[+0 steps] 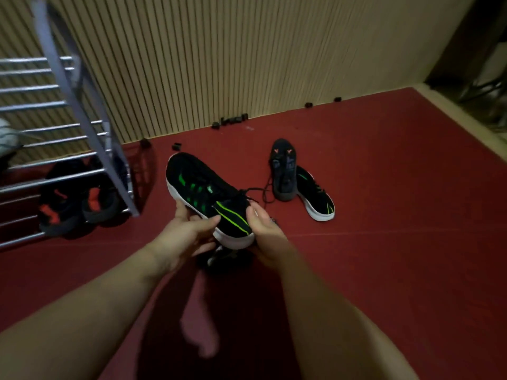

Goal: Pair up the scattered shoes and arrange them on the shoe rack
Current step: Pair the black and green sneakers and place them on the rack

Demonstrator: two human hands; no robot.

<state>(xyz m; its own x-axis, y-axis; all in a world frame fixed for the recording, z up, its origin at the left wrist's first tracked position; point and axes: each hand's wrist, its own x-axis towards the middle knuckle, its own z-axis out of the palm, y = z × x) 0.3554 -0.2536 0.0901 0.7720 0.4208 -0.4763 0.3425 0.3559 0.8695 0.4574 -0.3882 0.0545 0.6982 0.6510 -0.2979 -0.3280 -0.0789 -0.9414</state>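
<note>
The black-and-green sneaker [200,187] is held up off the red floor [384,215], its toe pointing away toward the slatted wall. Both hands clasp it: the left hand [189,234] cups the white sole edge from below with the thumb laid over the side, and the right hand [264,229] curls round the heel collar.

A loose lace [260,193] trails toward the 2 shoes on the floor at the right (the blur hides whose lace it is). If it belongs to the held sneaker, carrying it leftward could drag it across them or snag. Picking up the matching sneaker [318,198] would probably free 1 hand, and the sneaker could then tip.

The grip sits on the rear third. The long toe end juts out ahead of the hands, unsupported, so its weight lies forward of the hold.

The matching sneaker touches a dark shoe [284,171] with orange marks, which lies partly over it. To the left stands the shoe rack [82,111], with 1 black-and-red pair [71,198] on a low tier.
</note>
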